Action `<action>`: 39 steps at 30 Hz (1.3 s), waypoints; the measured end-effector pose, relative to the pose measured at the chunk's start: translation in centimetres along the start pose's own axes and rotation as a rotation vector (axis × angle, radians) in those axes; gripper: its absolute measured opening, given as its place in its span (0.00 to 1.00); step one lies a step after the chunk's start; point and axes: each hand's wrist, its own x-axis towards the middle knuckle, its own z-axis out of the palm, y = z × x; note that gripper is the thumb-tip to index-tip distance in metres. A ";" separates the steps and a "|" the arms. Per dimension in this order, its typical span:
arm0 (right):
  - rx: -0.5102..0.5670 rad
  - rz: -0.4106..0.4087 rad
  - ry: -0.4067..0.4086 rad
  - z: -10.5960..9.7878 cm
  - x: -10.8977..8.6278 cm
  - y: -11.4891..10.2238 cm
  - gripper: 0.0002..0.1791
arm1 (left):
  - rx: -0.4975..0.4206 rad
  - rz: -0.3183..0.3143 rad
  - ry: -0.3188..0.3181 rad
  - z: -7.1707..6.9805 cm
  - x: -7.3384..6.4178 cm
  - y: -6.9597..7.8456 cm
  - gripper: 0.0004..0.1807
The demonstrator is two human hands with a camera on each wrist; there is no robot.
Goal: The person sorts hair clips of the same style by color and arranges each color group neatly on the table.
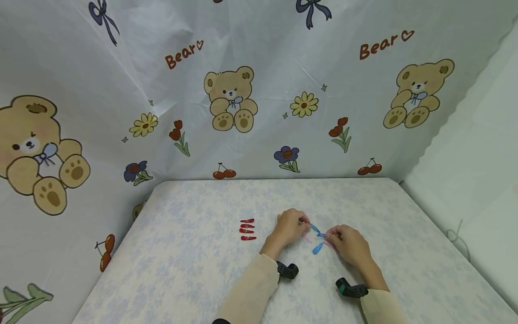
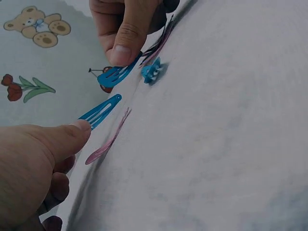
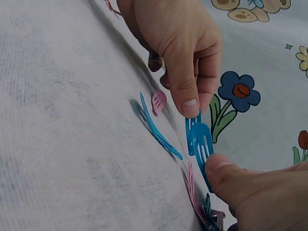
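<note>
My left hand [image 1: 289, 228] pinches a blue snap hair clip [image 2: 100, 112] between thumb and fingers. Another blue snap hair clip [image 2: 115, 76] is gripped by my right hand [image 1: 350, 245]. Both clips are held above the table, and in the right wrist view they overlap. A third blue hair clip [image 1: 317, 248] lies on the table between the hands. Pink hair clips lie close by: one pink clip [image 3: 159, 102] below my left hand, another pink clip [image 3: 193, 195] beside my right. Darker clips by the right hand in its wrist view are partly hidden.
Several red hair clips [image 1: 247, 231] lie in a column left of my left hand. The pale, blue-mottled table [image 1: 182, 252] meets a bear-patterned cloth [image 1: 259, 153] at its back edge. Each wrist wears a black band, such as the right band [image 1: 350, 289].
</note>
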 end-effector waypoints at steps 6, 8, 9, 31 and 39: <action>0.039 -0.010 0.030 0.1 0.4 -0.4 0.10 | -0.048 -0.009 0.072 -0.9 -0.1 -0.1 0.03; 0.034 -0.021 0.055 0.1 0.4 -0.6 0.10 | -0.087 -0.005 0.090 -1.2 -0.3 -0.2 0.03; 0.033 -0.026 0.066 0.1 0.5 -0.7 0.10 | -0.105 -0.002 0.098 -1.4 -0.3 -0.3 0.03; 0.117 -0.136 0.082 -0.1 2.3 -5.3 0.10 | -0.140 0.070 0.259 -7.8 -0.7 -2.0 0.05; 0.145 -0.174 0.092 0.9 2.4 -6.7 0.07 | -0.139 0.063 0.278 -9.2 -1.8 -4.2 0.05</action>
